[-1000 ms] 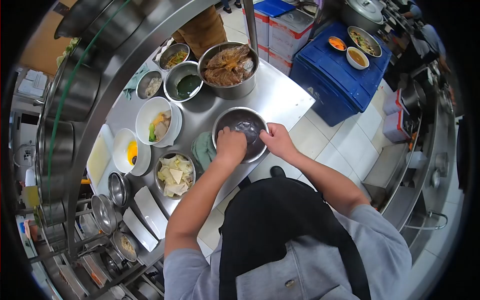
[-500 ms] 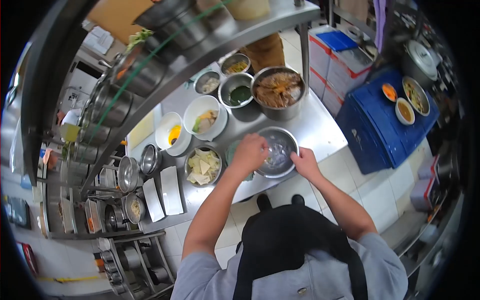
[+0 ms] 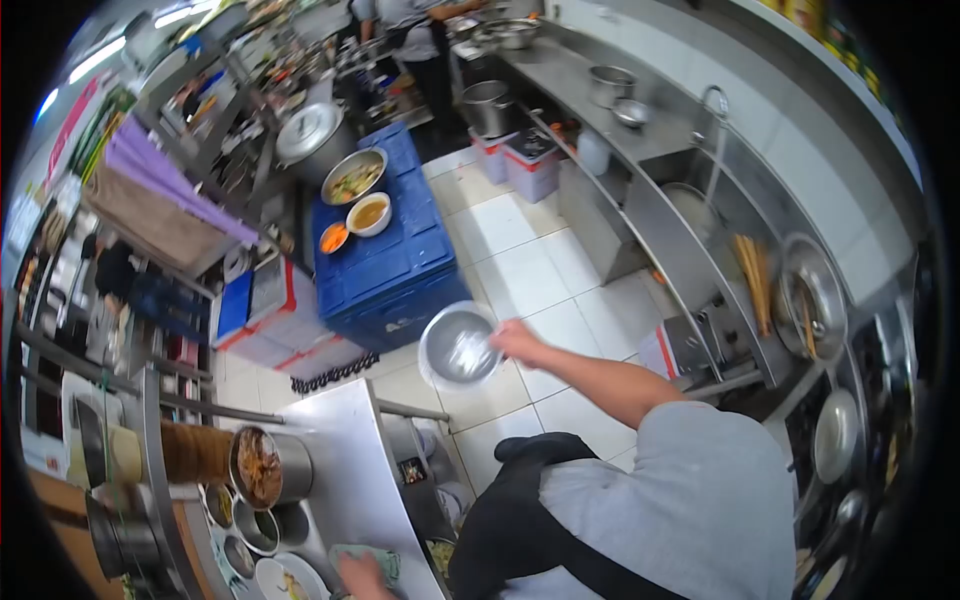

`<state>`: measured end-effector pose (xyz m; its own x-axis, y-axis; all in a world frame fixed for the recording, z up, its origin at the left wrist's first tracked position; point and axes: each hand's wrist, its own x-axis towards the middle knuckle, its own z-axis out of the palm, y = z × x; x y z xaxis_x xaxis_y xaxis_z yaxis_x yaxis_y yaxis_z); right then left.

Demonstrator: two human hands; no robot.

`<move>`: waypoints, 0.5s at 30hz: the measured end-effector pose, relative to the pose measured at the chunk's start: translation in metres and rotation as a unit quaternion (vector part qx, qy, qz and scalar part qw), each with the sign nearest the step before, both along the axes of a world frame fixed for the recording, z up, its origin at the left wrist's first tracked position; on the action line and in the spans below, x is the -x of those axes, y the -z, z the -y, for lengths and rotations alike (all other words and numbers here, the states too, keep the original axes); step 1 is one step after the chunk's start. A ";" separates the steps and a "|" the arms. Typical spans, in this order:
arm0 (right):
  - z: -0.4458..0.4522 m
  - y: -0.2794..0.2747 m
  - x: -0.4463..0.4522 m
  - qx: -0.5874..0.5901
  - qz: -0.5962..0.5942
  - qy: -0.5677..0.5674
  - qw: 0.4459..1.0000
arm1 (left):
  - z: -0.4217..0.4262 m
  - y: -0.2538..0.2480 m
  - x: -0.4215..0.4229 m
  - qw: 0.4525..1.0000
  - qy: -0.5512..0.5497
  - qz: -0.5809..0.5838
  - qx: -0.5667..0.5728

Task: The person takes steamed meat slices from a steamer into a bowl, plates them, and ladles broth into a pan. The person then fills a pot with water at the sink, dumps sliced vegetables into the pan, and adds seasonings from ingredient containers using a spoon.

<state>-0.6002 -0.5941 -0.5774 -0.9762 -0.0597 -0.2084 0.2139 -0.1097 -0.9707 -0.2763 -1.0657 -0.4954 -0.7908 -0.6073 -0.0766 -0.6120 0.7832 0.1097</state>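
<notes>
My right hand [image 3: 516, 343] grips the rim of a steel bowl [image 3: 437, 345], which hangs in the air over the floor tiles. Something clear and shiny lies inside the bowl. At the bottom, my left hand [image 3: 362, 577] is by a green cloth [image 3: 372, 560] on the steel table [image 3: 350, 470]; its fingers are partly hidden, and whether it grips the cloth is unclear. A pot of brown food [image 3: 258, 466] and several bowls stand on the table's left side.
A blue chest [image 3: 385, 270] holds a steel bowl of food [image 3: 355, 178], a bowl of brown liquid [image 3: 369, 214] and a small bowl of orange pieces [image 3: 334, 237]. On the right is a sink with a running tap [image 3: 718, 98]. Co-workers [image 3: 415, 50] stand at the back.
The view has swung to the right. My right hand has carried the steel bowl off the table edge and over the floor. My left hand has left the bowl and is by the cloth.
</notes>
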 end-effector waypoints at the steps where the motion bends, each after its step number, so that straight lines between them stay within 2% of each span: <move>1: -0.043 0.003 0.003 0.007 -0.024 0.096 0.995 | -0.011 0.017 -0.004 0.998 -0.002 0.059 -0.036; 2: -0.081 -0.023 -0.005 -0.011 -0.007 0.227 0.974 | -0.017 0.026 -0.008 0.998 0.016 0.050 -0.035; 4: -0.158 -0.051 -0.014 -0.021 0.001 0.400 0.916 | -0.032 0.038 -0.008 0.999 0.006 -0.037 0.006; 5: -0.182 -0.062 -0.019 0.169 -0.104 0.470 0.860 | -0.034 0.038 -0.008 0.999 0.022 -0.038 0.005; 6: -0.198 -0.082 -0.028 0.237 -0.101 0.439 0.861 | -0.035 0.037 -0.009 0.998 0.029 -0.048 0.009; 7: -0.174 -0.124 -0.043 0.226 -0.076 0.368 0.899 | -0.034 0.035 -0.013 0.998 0.032 -0.056 0.014; 8: -0.138 -0.117 -0.051 0.125 -0.094 0.265 0.951 | -0.033 0.035 -0.014 0.997 0.039 -0.058 0.014; 9: -0.097 -0.107 -0.064 0.079 -0.180 0.070 0.978 | -0.033 0.037 -0.012 0.998 0.029 -0.060 -0.005; 10: -0.055 -0.097 -0.078 0.050 -0.274 -0.121 0.953 | -0.031 0.037 -0.010 0.998 0.019 -0.062 -0.021; 11: -0.005 -0.120 -0.116 0.067 -0.153 -0.235 0.957 | -0.030 0.039 -0.009 0.997 0.024 -0.064 -0.021; 12: 0.042 -0.090 -0.139 -0.008 -0.162 -0.393 0.905 | -0.028 0.041 -0.008 0.997 0.019 -0.072 -0.017; 13: 0.072 -0.128 -0.185 -0.144 -0.164 -0.508 0.834 | -0.026 0.044 -0.007 0.997 0.011 -0.082 -0.013; 14: 0.100 -0.088 -0.204 -0.096 -0.358 -0.570 0.733 | -0.025 0.047 -0.006 0.996 0.005 -0.087 -0.007; 15: 0.107 -0.078 -0.227 -0.100 -0.355 -0.640 0.674 | -0.023 0.049 -0.007 0.997 0.007 -0.075 0.002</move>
<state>-0.3734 -0.7013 -0.4998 -0.0088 -0.9878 0.1555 -0.5180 -0.1285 -0.8457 -0.2689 -1.0425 -0.5443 -0.8017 -0.5959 0.0457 -0.5775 0.7922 0.1973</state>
